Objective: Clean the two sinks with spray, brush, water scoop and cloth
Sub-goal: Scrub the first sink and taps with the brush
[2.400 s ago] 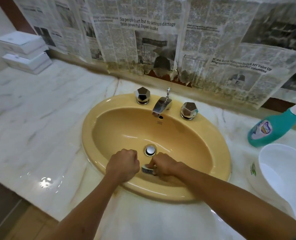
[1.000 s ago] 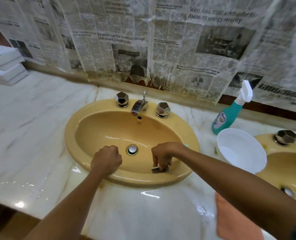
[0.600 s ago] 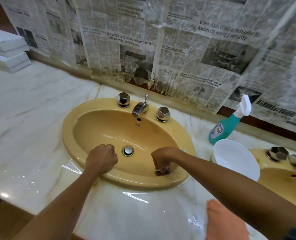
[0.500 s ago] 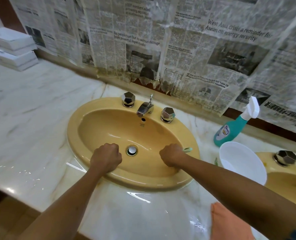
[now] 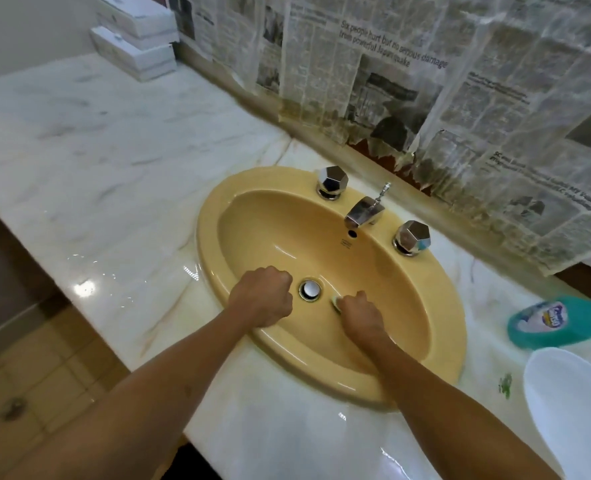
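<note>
Both hands are down in the yellow sink (image 5: 439,306). Left hand (image 5: 261,296) is a closed fist holding nothing, knuckles resting on the near-left slope of the bowl. Right hand (image 5: 359,318) is curled around a small brush (image 5: 336,302), of which only a pale tip with a dark edge shows past the fingers.

Half a second ago the right hand was out at the right rim of the bowl; now it has swung back inward, so the brush tip sits just beside the chrome drain (image 5: 310,289). The left fist has barely shifted. This suggests scrubbing of the first sink is still under way, working across the basin floor (rinsing and wiping look yet to come).

The bowl is oval, glossy, mustard-yellow ceramic with bright highlights. Above it stand a chrome spout (image 5: 363,213) and two faceted chrome knobs (image 5: 332,181). The counter (image 5: 114,161) is white veined marble, wet and shiny near the front. To the right stand a teal spray bottle (image 5: 560,322) and a white plastic scoop (image 5: 571,403), well apart from the hands. Torn, stained newspaper (image 5: 391,81) covers the wall behind.
</note>
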